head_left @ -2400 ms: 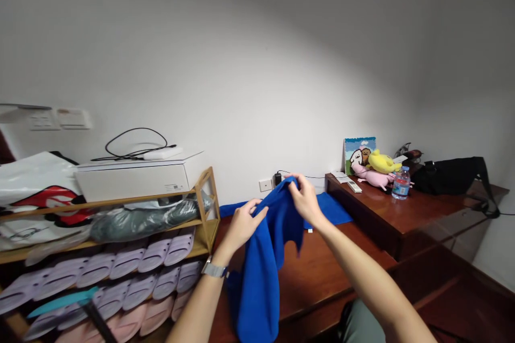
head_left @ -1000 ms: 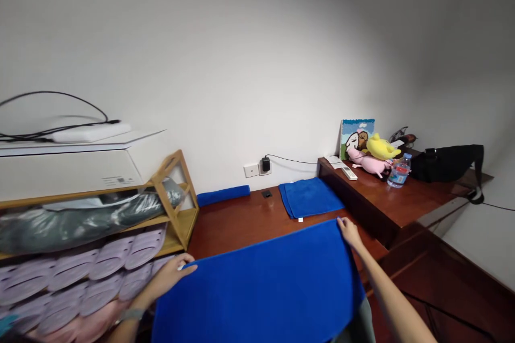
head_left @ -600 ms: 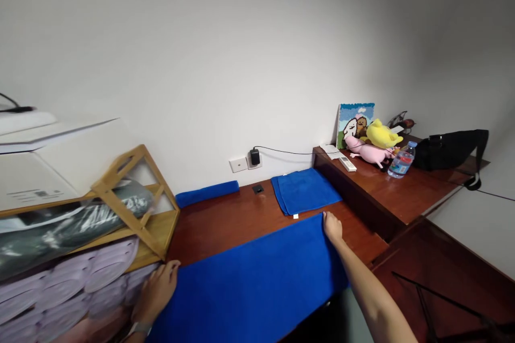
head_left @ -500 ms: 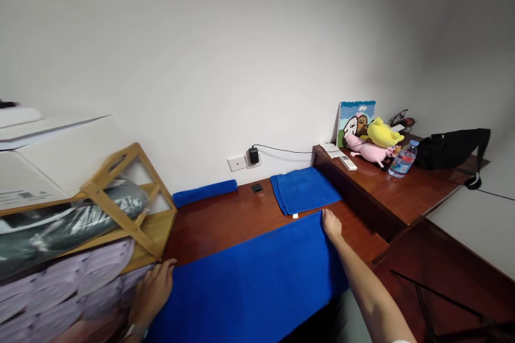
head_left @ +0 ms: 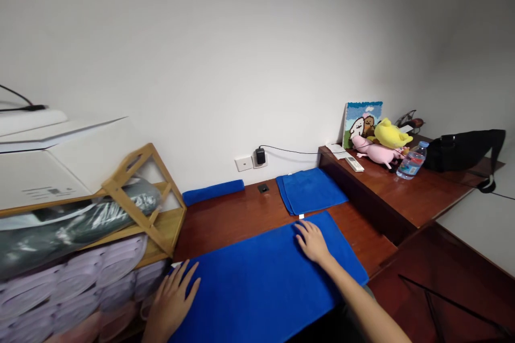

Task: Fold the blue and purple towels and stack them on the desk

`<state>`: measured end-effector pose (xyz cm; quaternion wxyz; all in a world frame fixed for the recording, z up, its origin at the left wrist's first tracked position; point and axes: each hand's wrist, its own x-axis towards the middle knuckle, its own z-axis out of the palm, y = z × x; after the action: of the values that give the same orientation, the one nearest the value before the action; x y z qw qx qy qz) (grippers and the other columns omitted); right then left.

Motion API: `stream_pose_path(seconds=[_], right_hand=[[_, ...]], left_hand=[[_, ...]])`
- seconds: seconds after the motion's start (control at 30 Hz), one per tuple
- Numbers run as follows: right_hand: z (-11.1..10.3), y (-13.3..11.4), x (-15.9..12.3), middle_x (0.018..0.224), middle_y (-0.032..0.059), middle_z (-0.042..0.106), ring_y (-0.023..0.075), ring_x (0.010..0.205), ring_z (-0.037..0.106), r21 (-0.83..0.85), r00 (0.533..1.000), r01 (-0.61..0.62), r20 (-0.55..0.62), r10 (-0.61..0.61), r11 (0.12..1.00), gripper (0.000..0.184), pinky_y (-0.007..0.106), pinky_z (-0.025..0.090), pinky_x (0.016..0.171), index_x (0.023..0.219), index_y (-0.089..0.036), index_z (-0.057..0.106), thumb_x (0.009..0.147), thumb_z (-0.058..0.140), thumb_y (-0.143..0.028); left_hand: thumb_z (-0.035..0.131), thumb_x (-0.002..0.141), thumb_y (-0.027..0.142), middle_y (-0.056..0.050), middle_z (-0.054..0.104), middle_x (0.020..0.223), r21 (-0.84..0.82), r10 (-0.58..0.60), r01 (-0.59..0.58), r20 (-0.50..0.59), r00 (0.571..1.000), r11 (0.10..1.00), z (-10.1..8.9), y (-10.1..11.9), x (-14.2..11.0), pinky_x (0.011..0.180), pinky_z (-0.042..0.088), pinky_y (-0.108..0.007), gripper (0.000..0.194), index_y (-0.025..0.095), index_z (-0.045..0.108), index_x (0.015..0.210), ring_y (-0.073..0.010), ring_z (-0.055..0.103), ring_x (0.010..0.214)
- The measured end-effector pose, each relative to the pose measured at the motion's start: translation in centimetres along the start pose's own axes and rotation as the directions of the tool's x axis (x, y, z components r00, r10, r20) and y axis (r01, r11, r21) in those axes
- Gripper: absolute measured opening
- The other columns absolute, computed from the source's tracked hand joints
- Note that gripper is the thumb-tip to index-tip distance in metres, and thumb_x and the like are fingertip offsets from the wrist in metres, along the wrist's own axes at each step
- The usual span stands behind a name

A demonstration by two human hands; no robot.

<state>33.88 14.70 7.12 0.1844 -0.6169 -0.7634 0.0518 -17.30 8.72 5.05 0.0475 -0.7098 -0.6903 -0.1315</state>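
A blue towel (head_left: 253, 273) lies spread flat on the reddish-brown wooden desk (head_left: 229, 220). My left hand (head_left: 173, 295) rests on its left edge, fingers stretched and spread, with a small white tag showing by the fingertips. Near the far right corner my right hand (head_left: 313, 241) lies palm down on the cloth, fingers apart, gripping nothing. Behind it, a folded blue towel (head_left: 317, 191) sits by the raised section of the desk. Against the wall lies a long, narrow blue cloth bundle (head_left: 213, 192).
At left, a wooden rack (head_left: 164, 225) holds lilac slippers (head_left: 116, 262), a plastic-wrapped dark bundle (head_left: 92, 214) and a white box (head_left: 48, 171). The raised desk section (head_left: 406, 203) at right carries a water bottle (head_left: 411, 163), plush toys (head_left: 378, 151), a remote (head_left: 354, 164) and a black bag (head_left: 462, 153).
The towel, first bunched in both hands, has been spread out and laid on the desk. Both hands have let go of its corners, the right one shifting left onto the cloth.
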Motion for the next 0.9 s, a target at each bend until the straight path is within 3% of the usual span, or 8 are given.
stream_pose_path(seconds=[0.17, 0.3, 0.37, 0.43, 0.53, 0.63, 0.73, 0.9], right_hand=[[0.5, 0.6, -1.7, 0.174, 0.0038, 0.034, 0.0262, 0.162, 0.024, -0.066, 0.975, -0.164, 0.142, 0.172, 0.984, 0.058, 0.052, 0.015, 0.131, 0.166, -0.032, 0.04, 0.111, 0.029, -0.049], [-1.2, 0.5, -0.6, 0.174, 0.0085, 0.032, 0.032, 0.162, 0.024, -0.142, 0.928, -0.334, 0.126, 0.352, 0.932, 0.059, 0.058, 0.017, 0.129, 0.166, -0.027, 0.041, 0.111, 0.029, -0.044], [-1.0, -2.4, 0.0, 0.173, 0.0105, 0.034, 0.0334, 0.162, 0.023, -0.111, 0.949, -0.276, 0.125, 0.289, 0.955, 0.059, 0.059, 0.016, 0.13, 0.164, -0.023, 0.044, 0.11, 0.03, -0.042], [0.3, -7.1, 0.5, 0.173, 0.009, 0.035, 0.0309, 0.163, 0.022, -0.016, 0.987, -0.091, 0.135, 0.092, 0.996, 0.06, 0.056, 0.014, 0.131, 0.164, -0.023, 0.044, 0.11, 0.03, -0.044], [3.5, -14.1, 1.2, 0.173, 0.0061, 0.034, 0.0268, 0.163, 0.022, 0.149, 0.967, 0.156, 0.179, -0.182, 0.976, 0.064, 0.051, 0.013, 0.133, 0.167, -0.024, 0.038, 0.11, 0.031, -0.053], [5.5, -16.6, 1.9, 0.174, 0.007, 0.031, 0.0253, 0.163, 0.02, 0.21, 0.949, 0.184, 0.215, -0.229, 0.96, 0.069, 0.051, 0.012, 0.133, 0.169, -0.023, 0.032, 0.109, 0.029, -0.058], [4.8, -12.4, 2.3, 0.175, 0.0068, 0.028, 0.025, 0.164, 0.018, 0.147, 0.968, 0.092, 0.22, -0.123, 0.985, 0.07, 0.051, 0.01, 0.133, 0.17, -0.022, 0.029, 0.109, 0.027, -0.057], [0.4, 1.3, 1.4, 0.177, 0.0038, 0.021, 0.0231, 0.165, 0.011, -0.062, 0.948, -0.224, 0.216, 0.232, 0.973, 0.071, 0.048, 0.006, 0.133, 0.172, -0.021, 0.021, 0.11, 0.02, -0.056]], left_hand=[[0.025, 0.099, 0.055, -0.012, 0.039, 0.173, -0.031, -0.098, 0.104, 0.152, 0.984, 0.994, 1.6, -2.5, -2.5, 0.125, 0.036, -0.059, 0.073, 0.023, 0.044, 0.162, -0.0327, 0.035, 0.16], [0.033, 0.097, 0.056, -0.013, 0.047, 0.168, 0.036, -0.05, 0.047, 0.085, 0.995, 0.998, 0.9, -2.3, -2.3, 0.128, 0.031, -0.06, 0.072, 0.023, 0.05, 0.158, -0.0337, 0.039, 0.158], [0.035, 0.097, 0.055, -0.013, 0.052, 0.164, 0.05, 0.021, -0.023, 0.043, 0.999, 0.998, 0.6, -0.5, -1.6, 0.13, 0.028, -0.059, 0.07, 0.022, 0.055, 0.155, -0.0334, 0.042, 0.156], [0.036, 0.098, 0.054, -0.012, 0.052, 0.164, 0.007, 0.096, -0.096, 0.026, 0.995, 0.995, 0.5, 2.2, -0.5, 0.131, 0.029, -0.055, 0.067, 0.022, 0.057, 0.154, -0.0323, 0.043, 0.156], [0.037, 0.101, 0.053, -0.009, 0.048, 0.167, -0.084, 0.168, -0.164, 0.044, 0.985, 0.983, 0.7, 6.5, 1.4, 0.129, 0.033, -0.054, 0.063, 0.028, 0.055, 0.155, -0.0308, 0.042, 0.156], [0.039, 0.101, 0.055, -0.009, 0.044, 0.169, -0.097, 0.139, -0.129, 0.103, 0.985, 0.987, 1.2, 8.1, 2.8, 0.129, 0.031, -0.055, 0.063, 0.03, 0.051, 0.158, -0.0301, 0.041, 0.157], [0.038, 0.098, 0.059, -0.011, 0.041, 0.171, -0.044, 0.062, -0.057, 0.131, 0.989, 0.997, 1.8, 5.5, 3.0, 0.129, 0.028, -0.057, 0.071, 0.028, 0.043, 0.162, -0.031, 0.035, 0.16], [0.034, 0.095, 0.06, -0.013, 0.046, 0.169, 0.042, -0.021, 0.017, 0.094, 0.995, 0.999, 3.8, -1.7, 1.7, 0.128, 0.029, -0.059, 0.076, 0.024, 0.043, 0.162, -0.0325, 0.032, 0.161]])
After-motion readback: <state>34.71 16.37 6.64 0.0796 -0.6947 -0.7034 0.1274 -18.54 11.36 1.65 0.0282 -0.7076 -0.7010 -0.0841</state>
